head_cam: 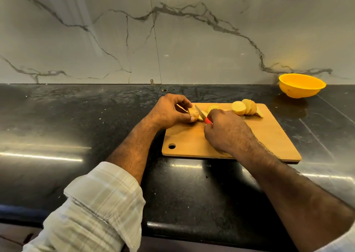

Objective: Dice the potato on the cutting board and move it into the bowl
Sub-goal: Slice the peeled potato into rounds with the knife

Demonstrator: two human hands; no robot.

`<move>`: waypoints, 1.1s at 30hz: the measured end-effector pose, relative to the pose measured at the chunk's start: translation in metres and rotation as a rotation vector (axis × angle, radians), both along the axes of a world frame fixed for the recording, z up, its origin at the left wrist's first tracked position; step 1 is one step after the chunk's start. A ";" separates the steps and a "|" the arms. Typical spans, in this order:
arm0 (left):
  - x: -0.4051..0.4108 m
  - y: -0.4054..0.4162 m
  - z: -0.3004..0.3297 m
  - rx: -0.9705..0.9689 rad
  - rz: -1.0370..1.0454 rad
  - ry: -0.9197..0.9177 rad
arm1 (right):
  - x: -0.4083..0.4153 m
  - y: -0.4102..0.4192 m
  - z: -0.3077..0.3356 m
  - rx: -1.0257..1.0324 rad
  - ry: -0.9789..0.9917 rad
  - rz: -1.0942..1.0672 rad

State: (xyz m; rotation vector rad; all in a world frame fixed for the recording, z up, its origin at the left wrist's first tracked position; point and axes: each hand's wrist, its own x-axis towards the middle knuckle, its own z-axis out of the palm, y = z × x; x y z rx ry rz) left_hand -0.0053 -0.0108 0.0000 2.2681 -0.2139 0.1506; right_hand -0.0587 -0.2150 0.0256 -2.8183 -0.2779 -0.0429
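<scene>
Head view: left hand pinches pale potato end; right hand grips red-handled knife.

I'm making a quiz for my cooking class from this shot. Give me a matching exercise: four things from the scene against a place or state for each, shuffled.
Things:
1. bowl
2. potato end piece
3. knife
4. stack of slices

Places or states:
A. leaning together on the cutting board's far side
B. gripped by the right hand
C. on the counter, far right
D. held by the left hand

Pairs: 1-C, 2-D, 3-B, 4-A
</scene>
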 end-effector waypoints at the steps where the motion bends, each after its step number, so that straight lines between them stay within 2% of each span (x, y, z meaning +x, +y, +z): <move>1: 0.000 0.000 -0.001 0.005 0.011 -0.015 | 0.000 -0.002 0.001 -0.024 0.003 -0.011; 5: 0.000 0.006 -0.001 0.001 0.054 -0.052 | -0.002 -0.008 0.007 -0.065 -0.015 -0.060; 8: 0.002 0.009 -0.001 0.011 0.061 -0.030 | -0.008 -0.001 0.005 -0.030 -0.057 0.014; 11: 0.003 0.011 0.000 0.016 0.087 -0.025 | -0.012 0.008 0.004 -0.085 0.011 0.057; 16: 0.003 0.008 0.000 0.006 0.077 -0.015 | -0.007 0.001 0.005 -0.103 0.028 -0.032; 23: 0.002 -0.004 -0.002 -0.006 0.043 -0.037 | -0.006 0.009 -0.005 0.041 -0.118 0.039; 33: 0.002 -0.004 0.000 -0.011 0.060 -0.032 | -0.003 0.010 -0.004 0.057 -0.081 0.017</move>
